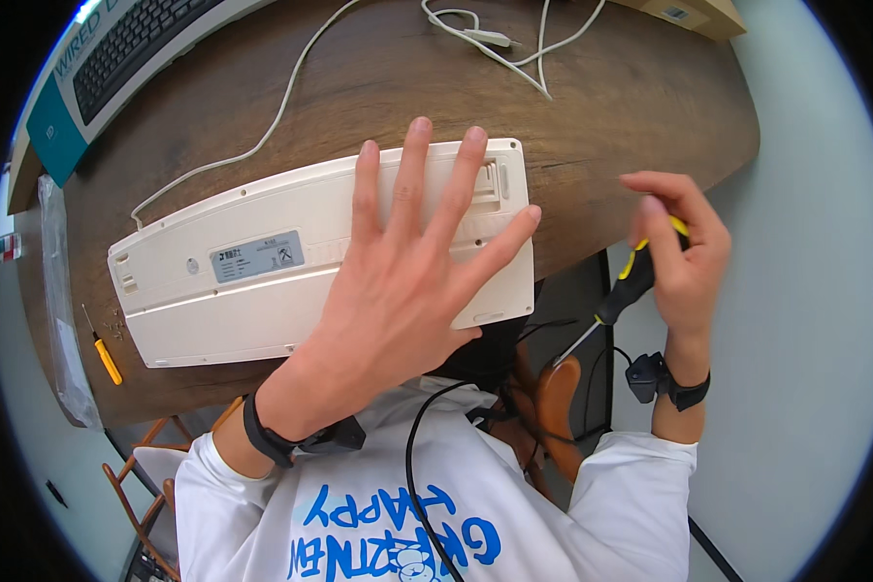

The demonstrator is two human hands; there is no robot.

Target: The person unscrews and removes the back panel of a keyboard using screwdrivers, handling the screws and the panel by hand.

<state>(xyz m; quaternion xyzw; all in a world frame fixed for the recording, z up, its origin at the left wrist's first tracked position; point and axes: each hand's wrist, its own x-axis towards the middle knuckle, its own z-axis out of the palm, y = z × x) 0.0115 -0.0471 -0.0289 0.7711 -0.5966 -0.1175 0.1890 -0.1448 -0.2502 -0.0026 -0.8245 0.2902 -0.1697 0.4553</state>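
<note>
A white keyboard (179, 315) lies upside down on the table, its underside up with a grey label (257, 257). My left hand (398, 252) rests on its right half, open, fingers spread and pressed flat. Off the keyboard's right end, my right hand (687, 247) is closed around the handle of a black and yellow screwdriver (630, 286). Its metal shaft points down and to the left, beyond the table's edge, touching nothing that I can see. Part of the handle is hidden by the fingers.
On the dark wooden table (378, 68) a yellow screwdriver (107, 359) lies left, beside small screws (114, 325) and a clear plastic sleeve (63, 310). The keyboard box (150, 48) stands far left. White cable (543, 58) lies behind; a wooden chair (558, 407) stands below.
</note>
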